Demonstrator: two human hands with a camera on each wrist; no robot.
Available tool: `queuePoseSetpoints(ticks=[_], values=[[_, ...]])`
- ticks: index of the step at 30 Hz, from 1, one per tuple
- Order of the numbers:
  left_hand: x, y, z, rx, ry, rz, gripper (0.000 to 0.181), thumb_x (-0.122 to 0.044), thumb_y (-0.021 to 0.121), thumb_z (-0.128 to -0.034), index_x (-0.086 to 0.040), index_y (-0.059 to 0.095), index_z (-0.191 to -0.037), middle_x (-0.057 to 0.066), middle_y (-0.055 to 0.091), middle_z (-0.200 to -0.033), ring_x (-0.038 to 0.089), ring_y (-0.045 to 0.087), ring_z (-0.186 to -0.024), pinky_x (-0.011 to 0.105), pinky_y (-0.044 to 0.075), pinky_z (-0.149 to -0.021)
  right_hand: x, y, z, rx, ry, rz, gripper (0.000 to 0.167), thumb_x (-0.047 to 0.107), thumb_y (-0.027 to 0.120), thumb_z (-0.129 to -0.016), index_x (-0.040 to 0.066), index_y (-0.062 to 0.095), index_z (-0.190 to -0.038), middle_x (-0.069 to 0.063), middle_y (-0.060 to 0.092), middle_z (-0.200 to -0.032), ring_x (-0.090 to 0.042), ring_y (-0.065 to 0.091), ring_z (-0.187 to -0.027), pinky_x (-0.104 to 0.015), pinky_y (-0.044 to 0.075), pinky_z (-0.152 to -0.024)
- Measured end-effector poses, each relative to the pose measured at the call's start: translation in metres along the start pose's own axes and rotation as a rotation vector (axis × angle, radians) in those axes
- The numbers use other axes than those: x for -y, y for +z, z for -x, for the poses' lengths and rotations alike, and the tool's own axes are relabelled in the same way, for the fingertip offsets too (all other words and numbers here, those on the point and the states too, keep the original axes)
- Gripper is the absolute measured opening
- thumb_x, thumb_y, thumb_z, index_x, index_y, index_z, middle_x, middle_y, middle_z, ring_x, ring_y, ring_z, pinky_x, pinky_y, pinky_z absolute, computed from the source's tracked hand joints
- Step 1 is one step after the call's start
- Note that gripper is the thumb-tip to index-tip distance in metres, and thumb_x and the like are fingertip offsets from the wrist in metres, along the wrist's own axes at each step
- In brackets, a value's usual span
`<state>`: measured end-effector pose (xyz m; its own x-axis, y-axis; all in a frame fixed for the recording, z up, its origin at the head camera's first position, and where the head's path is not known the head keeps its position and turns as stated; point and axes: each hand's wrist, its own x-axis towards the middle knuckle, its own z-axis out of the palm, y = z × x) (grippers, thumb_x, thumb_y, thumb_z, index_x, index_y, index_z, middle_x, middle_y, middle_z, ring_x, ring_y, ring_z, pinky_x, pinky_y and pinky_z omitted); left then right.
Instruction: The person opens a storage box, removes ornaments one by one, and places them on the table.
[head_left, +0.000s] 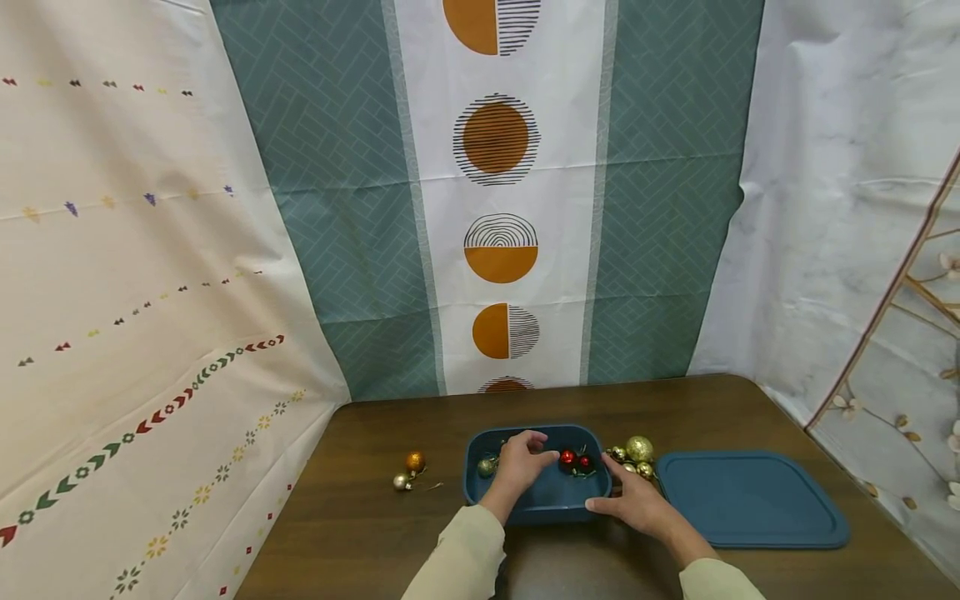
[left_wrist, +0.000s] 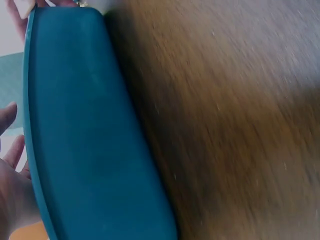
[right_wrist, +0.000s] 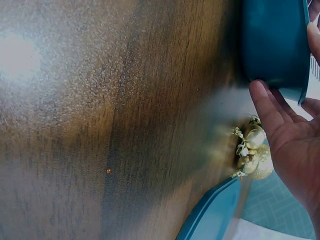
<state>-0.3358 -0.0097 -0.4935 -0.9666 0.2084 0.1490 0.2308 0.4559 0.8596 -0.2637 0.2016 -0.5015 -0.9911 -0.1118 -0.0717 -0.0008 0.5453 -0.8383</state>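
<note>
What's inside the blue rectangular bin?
Inside the blue rectangular bin: at least one green bauble near its left end and two red baubles near its right. The left hand hides part of the middle; anything behind it can't be seen.

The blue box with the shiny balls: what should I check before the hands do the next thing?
1. Lid off: ok. The blue lid lies to the right of the blue box.
2. Box steadied: ok, probably. The right hand touches its right end.
3. Left hand free: ok. The left hand is over the box, and no ball shows in it.
4. No loose balls that might roll: not ok. The gold balls sit right of the box; the orange ball and pale ball sit left.
5. Every ball inside visible: cannot tell. The red balls and green ball show, but the left hand hides part.
</note>
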Motion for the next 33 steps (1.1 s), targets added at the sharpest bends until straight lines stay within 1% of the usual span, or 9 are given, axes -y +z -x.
queuePoseSetpoints(ticks=[8,11,16,21,29,33], values=[[0.0,0.013,-0.002,0.013,-0.019,0.032,0.035,-0.019,0.079,-0.0857,-0.001,0.069,-0.113,0.013,0.068,-0.103,0.02,0.062,-0.091,0.038,0.055,-0.081,0.0,0.0,0.001,0.014,-0.002,-0.013,0.095,0.028,0.081,-0.085,-0.007,0.025,-0.153,-0.026,0.061,-0.125,-0.04,0.061,-0.113,-0.05,0.052,-0.088],[0.002,0.016,-0.004,0.003,-0.026,0.03,0.034,-0.018,0.08,-0.0853,-0.001,0.069,-0.113,0.011,0.068,-0.101,0.019,0.061,-0.089,0.037,0.055,-0.08,0.001,0.0,0.002,0.023,-0.001,-0.02,0.095,0.028,0.08,-0.085,-0.007,0.024,-0.153,-0.027,0.061,-0.125,-0.04,0.061,-0.114,-0.05,0.053,-0.088],[0.004,0.02,-0.006,-0.01,-0.036,0.039,0.032,-0.017,0.08,-0.085,-0.001,0.07,-0.112,0.011,0.067,-0.1,0.019,0.06,-0.086,0.038,0.055,-0.079,0.003,0.0,0.002,0.012,0.007,-0.022,0.095,0.028,0.081,-0.084,-0.006,0.025,-0.153,-0.026,0.061,-0.126,-0.039,0.061,-0.114,-0.051,0.053,-0.088],[0.005,0.025,-0.009,-0.017,-0.061,0.026,0.031,-0.016,0.08,-0.0843,-0.002,0.07,-0.11,0.011,0.068,-0.098,0.019,0.062,-0.084,0.038,0.056,-0.078,0.003,0.0,0.002,0.005,0.002,-0.022,0.095,0.028,0.081,-0.084,-0.006,0.025,-0.153,-0.026,0.062,-0.124,-0.04,0.061,-0.113,-0.052,0.052,-0.088],[0.008,0.033,-0.016,-0.035,-0.061,-0.007,0.03,-0.015,0.082,-0.0827,-0.001,0.07,-0.107,0.01,0.067,-0.095,0.019,0.061,-0.082,0.037,0.056,-0.075,0.001,-0.001,0.002,0.012,0.001,-0.032,0.095,0.027,0.08,-0.085,-0.007,0.024,-0.153,-0.025,0.063,-0.122,-0.039,0.062,-0.113,-0.052,0.052,-0.089],[0.009,0.036,-0.018,-0.029,-0.078,-0.022,0.029,-0.015,0.082,-0.0823,-0.002,0.071,-0.106,0.008,0.066,-0.093,0.018,0.06,-0.081,0.037,0.055,-0.074,0.001,-0.001,0.002,0.011,0.005,-0.033,0.094,0.027,0.08,-0.085,-0.006,0.024,-0.153,-0.024,0.064,-0.121,-0.038,0.062,-0.112,-0.051,0.052,-0.088]])
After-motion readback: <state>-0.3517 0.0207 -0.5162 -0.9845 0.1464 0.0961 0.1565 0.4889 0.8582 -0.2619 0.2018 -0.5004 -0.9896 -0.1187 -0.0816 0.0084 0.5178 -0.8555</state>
